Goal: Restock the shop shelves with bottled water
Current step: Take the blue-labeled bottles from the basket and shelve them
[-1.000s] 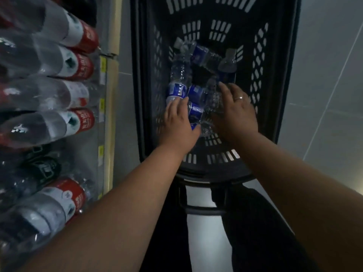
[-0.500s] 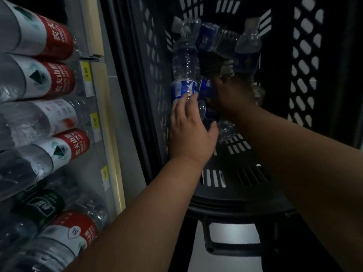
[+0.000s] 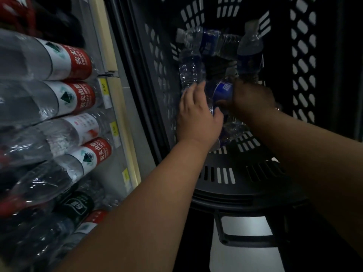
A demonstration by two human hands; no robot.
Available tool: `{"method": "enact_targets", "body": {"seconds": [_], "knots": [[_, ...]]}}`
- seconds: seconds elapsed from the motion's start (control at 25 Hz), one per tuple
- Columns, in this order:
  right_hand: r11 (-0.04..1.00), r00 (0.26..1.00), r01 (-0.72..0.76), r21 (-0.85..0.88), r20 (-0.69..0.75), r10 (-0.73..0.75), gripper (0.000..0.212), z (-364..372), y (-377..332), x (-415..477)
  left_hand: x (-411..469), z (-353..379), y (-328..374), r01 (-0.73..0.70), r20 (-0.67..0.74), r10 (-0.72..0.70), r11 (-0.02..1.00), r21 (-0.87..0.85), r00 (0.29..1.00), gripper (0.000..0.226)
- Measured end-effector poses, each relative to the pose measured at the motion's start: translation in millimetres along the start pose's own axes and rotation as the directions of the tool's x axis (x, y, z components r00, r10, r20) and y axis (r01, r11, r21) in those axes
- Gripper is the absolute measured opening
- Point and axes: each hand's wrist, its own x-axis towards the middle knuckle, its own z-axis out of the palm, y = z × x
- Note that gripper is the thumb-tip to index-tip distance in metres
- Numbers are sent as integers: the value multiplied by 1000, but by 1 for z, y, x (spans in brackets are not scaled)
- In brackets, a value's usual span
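We see both hands down inside a black slotted plastic basket (image 3: 302,75). In it lie several small clear plastic water bottles with blue labels (image 3: 208,44), heaped on the basket floor toward its far end. One lies sideways at the back, and a capped upright bottle (image 3: 249,50) stands at the far right, near the side wall.

The right hand (image 3: 251,97) grips a blue-label bottle (image 3: 224,93) in the middle of the heap. Its thumb is under the label and its fingers wrap over the top; the hand is dark and detail is poor.

The left hand (image 3: 196,114) lies back-up just beside the right hand. Its fingers are close together and reach onto a crinkled clear bottle (image 3: 189,73) by the left wall. We cannot tell whether they clasp it or only rest on it. The thumb points toward the blue-label bottle.

Left of the basket is a cream shelf edge (image 3: 125,118) with yellow price tags (image 3: 103,86). Behind the edge are rows of large clear bottles with red-and-white labels (image 3: 68,61). A dark-label bottle (image 3: 78,205) sits lower down.
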Motion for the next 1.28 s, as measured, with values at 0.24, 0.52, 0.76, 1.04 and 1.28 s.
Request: {"method": "enact_targets", "body": {"seconds": [0.24, 0.52, 0.76, 1.04, 1.28], "knots": [[927, 968, -238, 289, -6, 251, 65, 15, 20, -50, 28, -8, -3, -43, 48, 37, 990, 137, 998, 60], [792, 929, -298, 534, -28, 368, 66, 12, 27, -62, 63, -1, -13, -285, 273, 191, 889, 360, 943, 50], [679, 906, -307, 667, -14, 424, 66, 16, 32, -63, 116, -1, 3, -652, 648, 159, 380, 656, 745, 55], [574, 881, -285, 768, -26, 473, 60, 12, 31, -54, 134, 7, 0, -822, 822, 15, 27, 569, 569, 82], [542, 880, -256, 800, -39, 473, 59, 7, 32, -57, 125, 10, -7, -865, 853, 187, -27, 501, 488, 66]]}}
